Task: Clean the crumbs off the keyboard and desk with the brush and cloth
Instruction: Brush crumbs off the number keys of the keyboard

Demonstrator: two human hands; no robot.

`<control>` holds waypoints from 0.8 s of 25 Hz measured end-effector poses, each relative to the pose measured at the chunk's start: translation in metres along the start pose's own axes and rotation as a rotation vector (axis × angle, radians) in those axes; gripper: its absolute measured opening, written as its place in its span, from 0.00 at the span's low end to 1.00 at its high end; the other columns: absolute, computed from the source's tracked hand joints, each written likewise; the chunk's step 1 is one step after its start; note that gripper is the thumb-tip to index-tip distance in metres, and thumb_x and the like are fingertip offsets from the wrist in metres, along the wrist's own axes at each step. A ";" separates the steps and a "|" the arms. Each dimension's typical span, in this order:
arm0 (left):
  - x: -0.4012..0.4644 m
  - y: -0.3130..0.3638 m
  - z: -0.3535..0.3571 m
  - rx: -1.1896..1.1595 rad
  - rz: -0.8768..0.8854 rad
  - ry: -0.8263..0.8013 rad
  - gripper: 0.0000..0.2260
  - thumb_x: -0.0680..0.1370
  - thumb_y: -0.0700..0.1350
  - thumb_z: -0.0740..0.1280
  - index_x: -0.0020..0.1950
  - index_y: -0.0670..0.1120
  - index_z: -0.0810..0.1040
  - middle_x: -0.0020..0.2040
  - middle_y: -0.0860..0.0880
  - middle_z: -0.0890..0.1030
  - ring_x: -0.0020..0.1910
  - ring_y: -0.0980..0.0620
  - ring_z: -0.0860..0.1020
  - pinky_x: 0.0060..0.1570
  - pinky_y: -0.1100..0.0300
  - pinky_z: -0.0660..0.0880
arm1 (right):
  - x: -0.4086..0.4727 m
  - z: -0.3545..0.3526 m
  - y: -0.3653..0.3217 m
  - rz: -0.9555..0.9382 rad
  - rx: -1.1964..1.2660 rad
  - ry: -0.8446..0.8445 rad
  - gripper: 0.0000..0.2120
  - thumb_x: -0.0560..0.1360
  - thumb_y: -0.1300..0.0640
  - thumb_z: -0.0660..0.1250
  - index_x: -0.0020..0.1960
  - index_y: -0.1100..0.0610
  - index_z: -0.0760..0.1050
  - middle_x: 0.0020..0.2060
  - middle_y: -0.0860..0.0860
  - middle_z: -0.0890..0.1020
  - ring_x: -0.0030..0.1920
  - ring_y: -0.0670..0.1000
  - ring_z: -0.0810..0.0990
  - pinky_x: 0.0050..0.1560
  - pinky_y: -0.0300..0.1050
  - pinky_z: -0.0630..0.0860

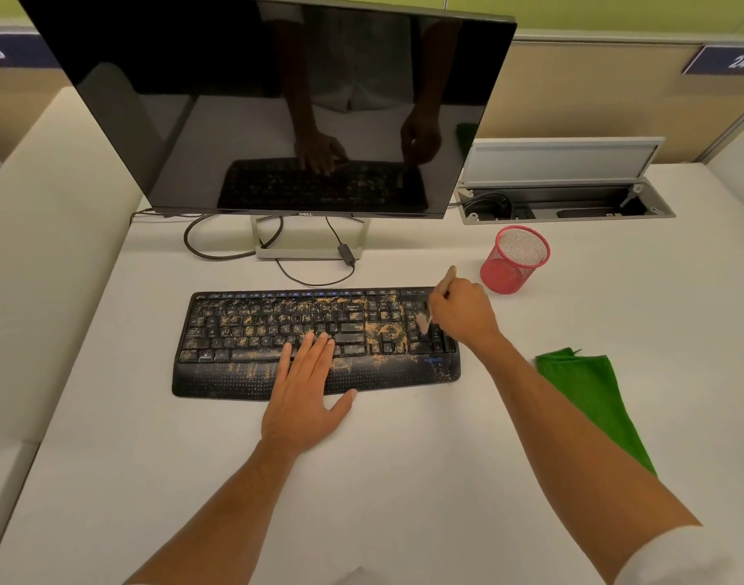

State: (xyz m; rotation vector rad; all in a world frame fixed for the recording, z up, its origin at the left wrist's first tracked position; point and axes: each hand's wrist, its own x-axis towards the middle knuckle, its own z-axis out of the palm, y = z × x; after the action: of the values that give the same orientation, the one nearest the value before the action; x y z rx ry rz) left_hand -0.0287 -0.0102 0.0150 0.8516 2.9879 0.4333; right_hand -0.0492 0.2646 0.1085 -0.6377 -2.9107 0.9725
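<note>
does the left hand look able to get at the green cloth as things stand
Probably not directly: the left hand lies flat on the keyboard, and the right forearm, whose right hand holds the brush, crosses between it and the green cloth.

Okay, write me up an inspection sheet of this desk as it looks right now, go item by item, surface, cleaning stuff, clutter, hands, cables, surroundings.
Surface: white desk; a few specks near the keyboard's right front corner.
Job's things: black keyboard strewn with tan crumbs, thinner over the number pad; brush with bristles on the number pad; green cloth lying unused to the right.
Clutter: red mesh cup behind the keyboard's right end.
Hands: left hand flat on keys and palm rest; right hand grips the brush.
Cables: dark cables loop under the monitor; more inside the open cable hatch.
Surroundings: beige partition with number plate 249.
</note>
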 end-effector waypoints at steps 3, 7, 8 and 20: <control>0.000 0.000 0.000 -0.008 0.002 0.006 0.36 0.79 0.66 0.55 0.80 0.44 0.57 0.80 0.50 0.55 0.80 0.52 0.47 0.78 0.46 0.44 | -0.010 -0.006 0.001 0.017 -0.090 -0.139 0.17 0.75 0.54 0.57 0.34 0.63 0.75 0.31 0.58 0.80 0.37 0.61 0.80 0.41 0.52 0.78; 0.000 0.000 0.000 0.005 0.002 -0.003 0.36 0.79 0.66 0.53 0.80 0.45 0.56 0.80 0.50 0.54 0.80 0.52 0.46 0.78 0.46 0.43 | -0.005 -0.011 0.004 0.074 0.023 -0.164 0.17 0.74 0.56 0.59 0.36 0.67 0.78 0.31 0.60 0.82 0.35 0.61 0.83 0.43 0.57 0.82; 0.000 0.000 0.000 0.003 0.001 -0.004 0.36 0.79 0.66 0.53 0.80 0.45 0.56 0.80 0.50 0.54 0.80 0.52 0.46 0.78 0.46 0.43 | -0.002 -0.011 0.003 0.066 0.048 -0.109 0.19 0.75 0.54 0.57 0.35 0.66 0.78 0.30 0.59 0.82 0.33 0.60 0.83 0.42 0.57 0.83; 0.000 0.000 0.000 -0.002 -0.007 -0.008 0.36 0.79 0.67 0.53 0.80 0.45 0.56 0.80 0.50 0.54 0.80 0.53 0.45 0.77 0.47 0.42 | 0.021 -0.002 -0.020 -0.028 -0.085 -0.090 0.16 0.80 0.58 0.56 0.37 0.61 0.75 0.31 0.53 0.78 0.35 0.56 0.78 0.33 0.45 0.72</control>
State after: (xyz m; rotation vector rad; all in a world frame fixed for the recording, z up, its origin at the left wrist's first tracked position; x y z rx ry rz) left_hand -0.0289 -0.0101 0.0150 0.8401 2.9824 0.4313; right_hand -0.0761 0.2595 0.1191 -0.5691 -3.0456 0.9020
